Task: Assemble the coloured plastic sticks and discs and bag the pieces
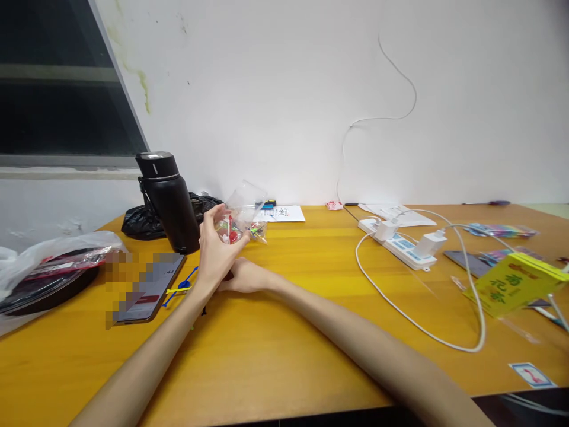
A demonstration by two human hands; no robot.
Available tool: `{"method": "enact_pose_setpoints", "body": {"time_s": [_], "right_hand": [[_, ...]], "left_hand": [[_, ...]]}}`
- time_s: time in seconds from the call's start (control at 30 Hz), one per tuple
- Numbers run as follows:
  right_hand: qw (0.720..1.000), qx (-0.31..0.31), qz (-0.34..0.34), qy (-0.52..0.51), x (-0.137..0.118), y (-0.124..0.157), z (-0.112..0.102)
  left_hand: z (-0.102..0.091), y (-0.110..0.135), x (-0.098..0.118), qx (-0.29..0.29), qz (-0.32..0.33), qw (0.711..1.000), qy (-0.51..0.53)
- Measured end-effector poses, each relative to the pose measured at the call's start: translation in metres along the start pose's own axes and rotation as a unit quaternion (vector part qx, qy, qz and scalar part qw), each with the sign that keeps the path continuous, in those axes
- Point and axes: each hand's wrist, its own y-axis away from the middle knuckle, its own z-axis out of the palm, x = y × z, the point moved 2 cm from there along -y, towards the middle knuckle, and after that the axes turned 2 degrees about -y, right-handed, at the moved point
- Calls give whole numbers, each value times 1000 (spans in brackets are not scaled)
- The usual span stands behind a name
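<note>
My left hand (219, 249) is over the table with thumb and index finger spread apart in a curve; its other fingers are hidden. In that gap shows a red arrow-tipped plastic piece (230, 223); whether the hand touches it I cannot tell. My right hand (246, 276) is closed just below and against the left one, its fingertips hidden, with a small dark patch between the hands. Behind them lies a clear plastic bag (245, 198) with small colourful parts. Left of my left wrist lie a blue arrow-ended piece (183, 286) and a yellow strip (174, 290).
A black bottle (169, 204) and a phone (153, 287) stand and lie at left, near a white plastic bag (66, 252). Rightward are a power strip (411, 252) with looping white cables, a tilted yellow-green box (515, 284) and a card (532, 375) at the front edge.
</note>
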Motion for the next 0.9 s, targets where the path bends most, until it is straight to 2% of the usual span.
{"method": "enact_pose_setpoints", "body": {"time_s": [0.2,0.37,0.57,0.8,0.9], "right_hand": [[999,-37,1,11,3,-4,-18],[999,-48,-23,-10,-4,0,-54],[998,-49,11,22,-16,16,-95],[998,5,33,59,-32,30,-128],[993,73,61,76,-38,42,-154]], "left_hand": [[1,1,0,-4,5,1000,-1],[1,2,-1,-3,1,1000,-1],[3,3,-5,-11,0,1000,-1],[5,4,0,-14,5,1000,15],[5,5,4,-25,5,999,29]]}}
